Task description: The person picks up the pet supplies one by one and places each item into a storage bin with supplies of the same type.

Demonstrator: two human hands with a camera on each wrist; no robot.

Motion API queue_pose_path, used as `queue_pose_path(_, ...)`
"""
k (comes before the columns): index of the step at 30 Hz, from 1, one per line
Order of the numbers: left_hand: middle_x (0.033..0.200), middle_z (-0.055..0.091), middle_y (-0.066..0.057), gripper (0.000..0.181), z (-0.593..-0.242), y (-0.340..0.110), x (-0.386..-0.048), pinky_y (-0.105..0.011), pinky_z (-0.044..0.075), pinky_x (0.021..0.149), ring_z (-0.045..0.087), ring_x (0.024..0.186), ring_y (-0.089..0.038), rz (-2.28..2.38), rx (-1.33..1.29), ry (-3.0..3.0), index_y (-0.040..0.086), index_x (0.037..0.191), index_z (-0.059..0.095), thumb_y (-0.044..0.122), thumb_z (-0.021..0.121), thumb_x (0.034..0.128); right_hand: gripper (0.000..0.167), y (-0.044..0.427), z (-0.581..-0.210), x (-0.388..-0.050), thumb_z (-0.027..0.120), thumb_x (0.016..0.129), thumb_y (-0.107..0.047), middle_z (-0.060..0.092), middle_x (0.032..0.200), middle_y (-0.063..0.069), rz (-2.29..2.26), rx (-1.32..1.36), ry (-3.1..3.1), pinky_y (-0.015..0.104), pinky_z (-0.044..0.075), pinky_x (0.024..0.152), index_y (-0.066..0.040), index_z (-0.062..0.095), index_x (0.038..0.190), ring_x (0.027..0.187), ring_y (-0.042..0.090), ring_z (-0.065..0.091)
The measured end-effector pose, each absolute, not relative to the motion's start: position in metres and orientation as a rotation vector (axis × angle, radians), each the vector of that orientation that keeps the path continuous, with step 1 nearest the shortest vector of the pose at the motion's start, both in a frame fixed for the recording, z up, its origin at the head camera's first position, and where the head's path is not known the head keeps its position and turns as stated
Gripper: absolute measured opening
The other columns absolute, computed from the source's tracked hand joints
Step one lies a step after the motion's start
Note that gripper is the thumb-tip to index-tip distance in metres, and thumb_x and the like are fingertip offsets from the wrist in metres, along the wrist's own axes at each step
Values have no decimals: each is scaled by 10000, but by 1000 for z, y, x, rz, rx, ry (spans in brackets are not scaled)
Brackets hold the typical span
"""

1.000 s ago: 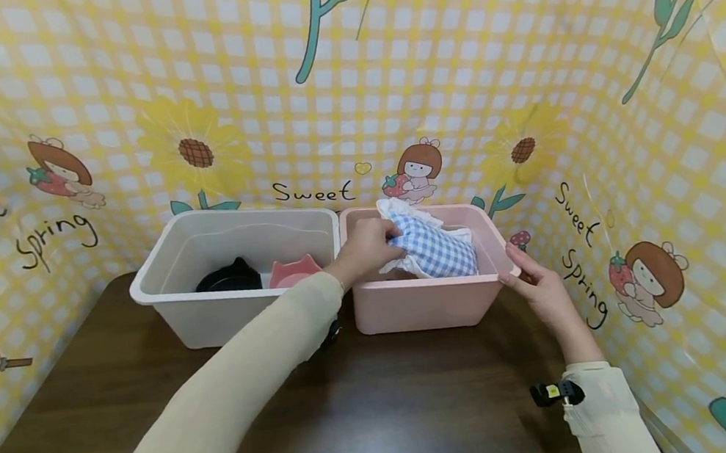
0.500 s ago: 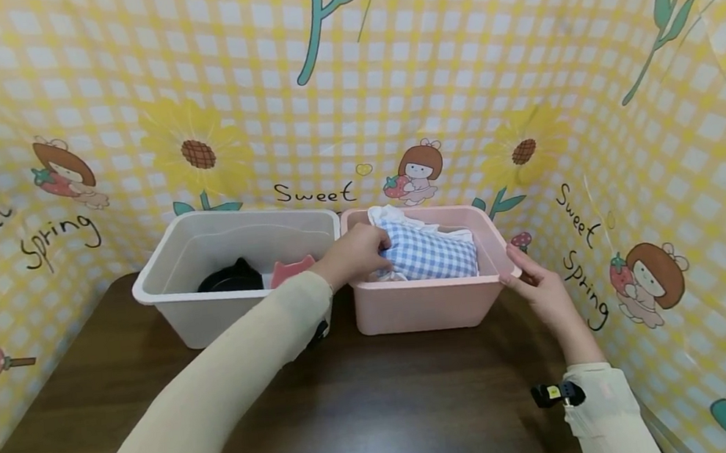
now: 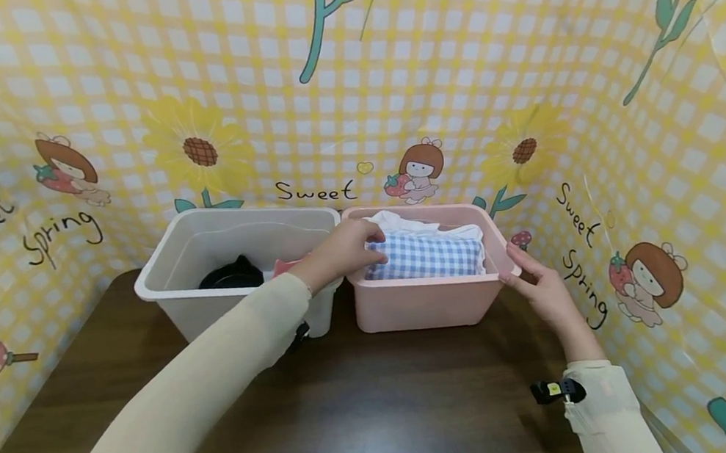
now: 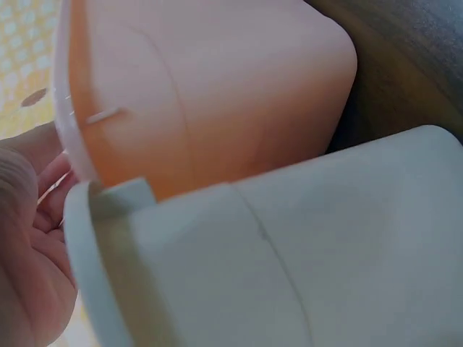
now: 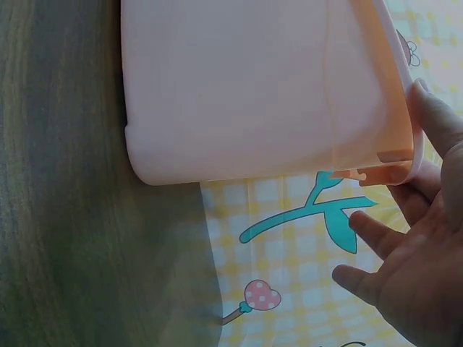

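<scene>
A plump blue-and-white checked cloth piece (image 3: 428, 253) with white ruffled edging, much like a small cushion, lies inside the pink bin (image 3: 421, 305). My left hand (image 3: 342, 249) hovers over that bin's left rim, thumb and fingers parted beside the cloth's left end; whether they still touch it is hard to tell. In the left wrist view the palm (image 4: 32, 238) is beside the rims of both bins, without the cloth in sight. With thumb and fingers, my right hand (image 3: 543, 296) pinches the pink bin's front right corner rim; two other fingers stick out free in the right wrist view.
Touching the pink bin on its left stands a white bin (image 3: 177, 290), holding a black item (image 3: 235, 273) with a pointed edge and a pink item (image 3: 282, 267) partly behind my left wrist. Both stand on a dark wooden table (image 3: 381, 402). A yellow checked sheet (image 3: 245, 121) encloses the back and sides.
The checked cloth has sunk from a raised tilt to lying flat in the pink bin. My left hand has drawn left and its fingers have spread. My right hand stays on the rim.
</scene>
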State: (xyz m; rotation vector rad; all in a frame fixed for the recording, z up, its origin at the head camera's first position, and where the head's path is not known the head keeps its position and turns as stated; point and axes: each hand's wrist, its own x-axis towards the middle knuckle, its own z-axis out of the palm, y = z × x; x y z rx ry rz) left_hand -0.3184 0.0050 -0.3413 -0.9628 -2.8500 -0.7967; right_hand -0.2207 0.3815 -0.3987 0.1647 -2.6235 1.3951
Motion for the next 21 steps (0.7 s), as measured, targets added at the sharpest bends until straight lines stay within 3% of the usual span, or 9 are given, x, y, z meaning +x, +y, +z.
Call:
queue_pose_path(2,1160,749,-62,349,-340,-2,-316,-392,523,1022,674,1140,-218,-837,-992,-2827,60,1143,751,258,837,869,648,382,-402,-221,697,994,-300,321,1654,65,1362,177,-2627,584,232,1213,-134,427,1559,1545,349,236)
queue_pose_path(3,1165,746,-63,348,-340,-6,-313,-396,521,1025,670,1148,-219,-860,-1004,-2819,58,1145,750,256,836,871,650,382,-403,-221,703,990,-302,332,1650,65,1352,178,-2625,603,217,1212,-119,436,1553,1545,349,239)
queue_pose_path(11,1180,723,-47,381,-335,-39,-293,-426,549,933,661,1082,-244,-1009,-977,-2782,78,1186,732,288,829,883,637,386,-410,-224,716,979,-327,382,1628,76,1273,185,-2593,603,217,1213,-97,481,1525,1527,360,285)
queue_pose_path(17,1203,711,-29,408,-327,-64,-281,-432,536,940,649,1099,-213,-970,-911,-2817,110,1226,728,348,801,903,607,384,-408,-224,738,964,-308,443,1590,92,1216,189,-2552,602,254,1197,-94,529,1492,1499,375,341)
queue_pose_path(21,1208,714,-37,376,-325,-80,-271,-428,571,858,685,966,-180,-986,-921,-2778,125,1206,729,328,807,899,577,384,-408,-221,747,957,-304,493,1556,98,1158,190,-2537,592,305,1172,-102,566,1467,1468,373,392)
